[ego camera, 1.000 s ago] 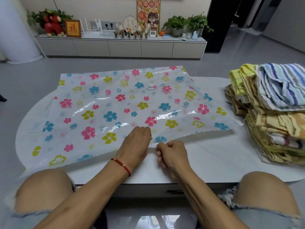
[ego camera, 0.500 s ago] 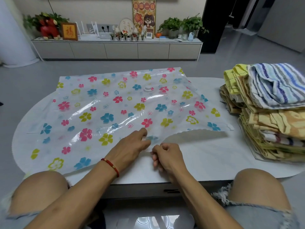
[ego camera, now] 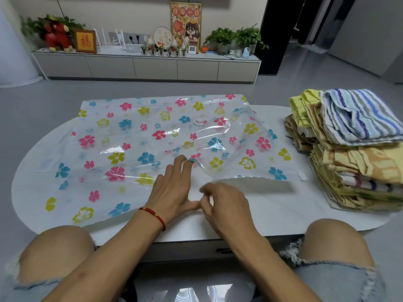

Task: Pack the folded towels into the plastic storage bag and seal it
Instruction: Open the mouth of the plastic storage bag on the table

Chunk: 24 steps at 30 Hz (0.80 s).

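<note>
1. storage bag (ego camera: 152, 136) flat on surface (ego camera: 272, 205), towels (ego camera: 353, 149) stacked at right.
2. left hand (ego camera: 172, 188) fingers straight, slid into bag mouth.
3. right hand (ego camera: 222, 203) curled, pinching near bag edge.

Person, seated, head-camera view. Both forearms bare, no sleeves in view. Left wrist: thin red cord bracelet (ego camera: 155, 215) with a small gold-coloured bead. Legs: light blue denim shorts (ego camera: 340, 277), hems cut raw and frayed with loose white threads at both thighs. Knees bare. No rings or watch visible.
</note>
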### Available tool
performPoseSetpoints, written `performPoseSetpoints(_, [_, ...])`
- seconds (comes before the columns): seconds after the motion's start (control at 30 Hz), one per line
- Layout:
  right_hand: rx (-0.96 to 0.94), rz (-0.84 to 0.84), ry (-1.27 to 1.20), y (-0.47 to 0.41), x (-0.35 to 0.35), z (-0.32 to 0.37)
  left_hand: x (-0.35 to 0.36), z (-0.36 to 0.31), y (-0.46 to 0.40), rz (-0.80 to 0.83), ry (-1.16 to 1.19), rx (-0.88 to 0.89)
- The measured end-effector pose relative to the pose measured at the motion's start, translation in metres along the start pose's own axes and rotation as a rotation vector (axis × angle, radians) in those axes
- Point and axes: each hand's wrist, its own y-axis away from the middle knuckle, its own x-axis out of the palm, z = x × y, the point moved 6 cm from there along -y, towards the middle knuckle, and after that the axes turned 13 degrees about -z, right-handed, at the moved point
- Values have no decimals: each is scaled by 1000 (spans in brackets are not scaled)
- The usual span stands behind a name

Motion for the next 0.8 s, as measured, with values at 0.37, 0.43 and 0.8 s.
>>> performPoseSetpoints(0.37, [395,203,-68,34,-2,-62,-6,17,-7,-39,65,-254])
performPoseSetpoints(0.43, [594,159,-310,32,-3,-65,-6,17,-4,-37,45,-243])
performPoseSetpoints(0.8, [279,62,242,-16,-46,-84,3,15,8,22,4,-171])
